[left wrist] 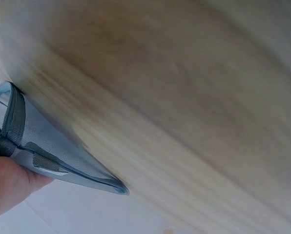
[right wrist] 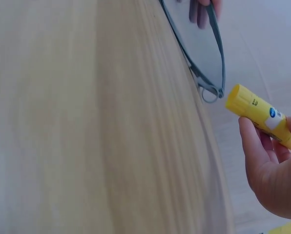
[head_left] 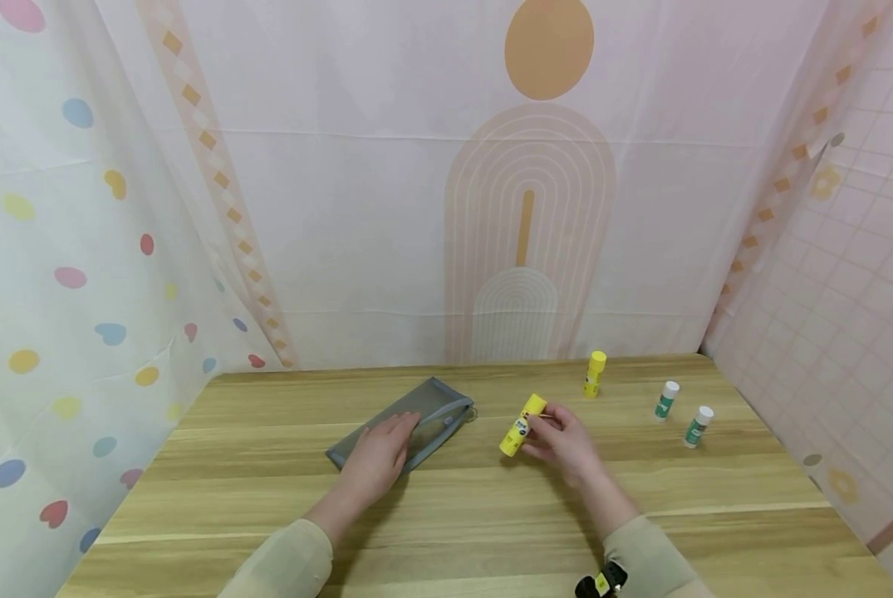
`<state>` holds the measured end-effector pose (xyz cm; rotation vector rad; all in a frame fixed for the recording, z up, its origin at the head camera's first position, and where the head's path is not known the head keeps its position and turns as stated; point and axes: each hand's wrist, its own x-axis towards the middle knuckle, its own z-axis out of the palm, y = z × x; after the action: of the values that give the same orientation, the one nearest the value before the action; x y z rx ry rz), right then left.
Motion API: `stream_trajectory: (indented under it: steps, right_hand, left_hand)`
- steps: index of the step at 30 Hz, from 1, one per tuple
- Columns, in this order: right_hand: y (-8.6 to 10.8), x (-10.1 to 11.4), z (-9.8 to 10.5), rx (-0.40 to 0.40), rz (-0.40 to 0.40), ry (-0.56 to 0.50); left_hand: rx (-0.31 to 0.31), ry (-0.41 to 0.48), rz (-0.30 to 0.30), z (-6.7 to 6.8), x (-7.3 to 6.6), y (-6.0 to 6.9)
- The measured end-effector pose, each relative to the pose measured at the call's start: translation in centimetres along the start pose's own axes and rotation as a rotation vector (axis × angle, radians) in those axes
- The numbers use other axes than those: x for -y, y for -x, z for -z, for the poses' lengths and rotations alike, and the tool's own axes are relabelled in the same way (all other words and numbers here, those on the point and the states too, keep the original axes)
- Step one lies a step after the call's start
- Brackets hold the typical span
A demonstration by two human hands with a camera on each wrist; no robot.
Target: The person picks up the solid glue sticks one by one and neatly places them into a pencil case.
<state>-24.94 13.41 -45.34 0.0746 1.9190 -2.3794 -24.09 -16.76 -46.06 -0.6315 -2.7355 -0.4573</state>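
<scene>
A grey zippered mesh pouch point(head_left: 416, 428) lies slanted on the table, its mouth gaping on the side toward the right. My left hand point(head_left: 377, 453) holds the pouch by the rim of its mouth; in the right wrist view some fingers show through the mesh. The left wrist view has the thumb side of that hand point(left wrist: 11, 183) against the pouch point(left wrist: 52, 146). Between thumb and fingers, my right hand point(head_left: 566, 444) pinches a yellow glue stick point(head_left: 522, 425), tilted and just right of the pouch. Seen from the right wrist, the glue stick's point(right wrist: 262, 114) cap end points toward the zipper ring.
A second yellow glue stick point(head_left: 594, 374) stands toward the back of the wooden table point(head_left: 267, 482). Two small green glue sticks with white caps stand farther right, one behind point(head_left: 666, 400) and one nearer point(head_left: 698, 428). Patterned curtains point(head_left: 371, 208) hang behind and at both sides.
</scene>
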Motion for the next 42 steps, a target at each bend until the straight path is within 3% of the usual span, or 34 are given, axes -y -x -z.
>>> stream_trajectory:
  steps: [20, 42]
  right_hand:
    - [0.5, -1.7, -2.7, 0.118, -0.059, -0.051]
    - [0.3, -3.0, -6.2, 0.196, -0.125, -0.089]
  left_hand:
    - [0.004, 0.013, 0.007, 0.0, -0.2, 0.0]
    - [-0.011, 0.026, 0.005, -0.3, -0.1, -0.1]
